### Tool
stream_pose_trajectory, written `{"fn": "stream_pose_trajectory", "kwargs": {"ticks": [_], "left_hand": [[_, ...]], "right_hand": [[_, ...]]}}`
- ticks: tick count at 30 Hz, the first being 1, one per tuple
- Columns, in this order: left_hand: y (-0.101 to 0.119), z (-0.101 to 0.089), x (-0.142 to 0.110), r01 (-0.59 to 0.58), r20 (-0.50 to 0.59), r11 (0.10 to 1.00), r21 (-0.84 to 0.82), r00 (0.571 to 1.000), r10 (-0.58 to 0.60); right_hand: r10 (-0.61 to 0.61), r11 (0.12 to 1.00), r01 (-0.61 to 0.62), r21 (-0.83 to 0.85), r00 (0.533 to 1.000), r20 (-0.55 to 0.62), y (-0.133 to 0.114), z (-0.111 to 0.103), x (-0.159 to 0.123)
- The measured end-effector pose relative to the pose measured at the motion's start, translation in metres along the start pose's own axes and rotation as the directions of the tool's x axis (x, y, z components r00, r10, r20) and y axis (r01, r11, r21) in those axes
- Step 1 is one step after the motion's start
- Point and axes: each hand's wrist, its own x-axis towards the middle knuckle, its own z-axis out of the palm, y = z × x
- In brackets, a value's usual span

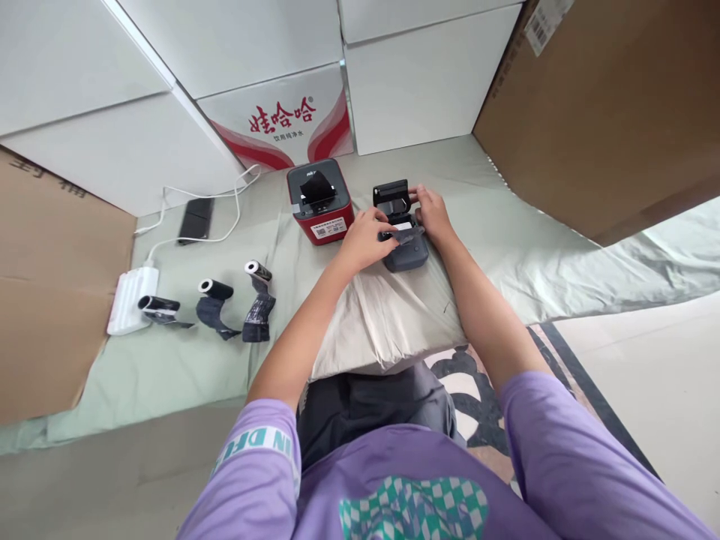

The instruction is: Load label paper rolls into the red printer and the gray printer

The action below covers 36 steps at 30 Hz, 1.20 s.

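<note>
Device (409, 259) of rounded dark grey plastic sits on the green, cloth-covered bench (500, 240), its black hinged lid (391, 193) raised. The left hand (365, 238) has a nearly closed grip, seemingly pinching a thin, dark translucent strip (410, 235) by its left end; the right hand (432, 211) curls at the lid's right side, its hold hard to tell. Good handling probably means keeping that strip flat and square, steadying the device and not straining the lid.
</note>
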Motion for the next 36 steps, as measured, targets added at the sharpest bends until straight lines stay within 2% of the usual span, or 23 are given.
{"fn": "stream_pose_trajectory", "kwargs": {"ticks": [1,3,5,7,10,12,14,16,18,20,28,31,36], "left_hand": [[-0.003,-0.001,-0.004,-0.023,-0.032,0.998,-0.06,0.999,0.022],[-0.008,-0.002,-0.009,-0.05,-0.176,0.986,-0.159,0.984,0.021],[-0.01,-0.001,-0.012,-0.022,-0.334,0.975,-0.221,0.941,-0.054],[-0.011,0.003,-0.011,0.04,-0.377,0.963,-0.266,0.915,-0.142],[-0.008,0.013,-0.009,0.143,-0.247,0.941,-0.307,0.943,-0.224],[-0.005,0.019,-0.008,0.208,-0.155,0.919,-0.335,0.95,-0.271],[-0.003,0.022,-0.008,0.276,-0.075,0.869,-0.411,0.94,-0.333],[-0.003,0.023,-0.007,0.357,0.029,0.772,-0.526,0.915,-0.403],[-0.002,0.022,-0.007,0.432,0.138,0.662,-0.613,0.883,-0.449],[-0.002,0.02,-0.007,0.47,0.191,0.594,-0.653,0.861,-0.471],[0.002,0.019,-0.009,0.419,0.149,0.578,-0.701,0.878,-0.455],[0.0,0.022,-0.011,0.413,0.137,0.569,-0.711,0.875,-0.464],[-0.007,0.037,-0.017,0.352,0.028,0.614,-0.706,0.881,-0.473]], "right_hand": [[0.026,0.999,-0.025,0.036,0.999,-0.039,-0.001,-0.001,0.0],[0.067,0.994,-0.059,0.097,0.994,-0.082,-0.002,-0.005,0.0],[0.067,0.99,-0.06,0.126,0.996,-0.056,-0.004,-0.011,-0.002],[0.04,0.991,-0.04,0.128,0.999,0.002,-0.009,-0.018,-0.005],[0.07,0.989,-0.095,0.112,0.976,0.205,-0.017,-0.031,-0.012],[0.151,0.978,-0.194,0.08,0.914,0.376,-0.022,-0.039,-0.015],[0.209,0.963,-0.266,0.051,0.847,0.49,-0.025,-0.045,-0.017],[0.214,0.959,-0.281,0.046,0.816,0.536,-0.026,-0.048,-0.017],[0.188,0.964,-0.26,0.05,0.807,0.56,-0.025,-0.048,-0.016],[0.153,0.972,-0.227,0.06,0.805,0.573,-0.023,-0.048,-0.015],[0.107,0.98,-0.187,0.071,0.789,0.605,-0.016,-0.051,-0.011],[0.114,0.975,-0.202,0.089,0.805,0.582,-0.015,-0.049,-0.013],[0.144,0.969,-0.226,0.098,0.841,0.522,-0.013,-0.042,-0.015]]}}
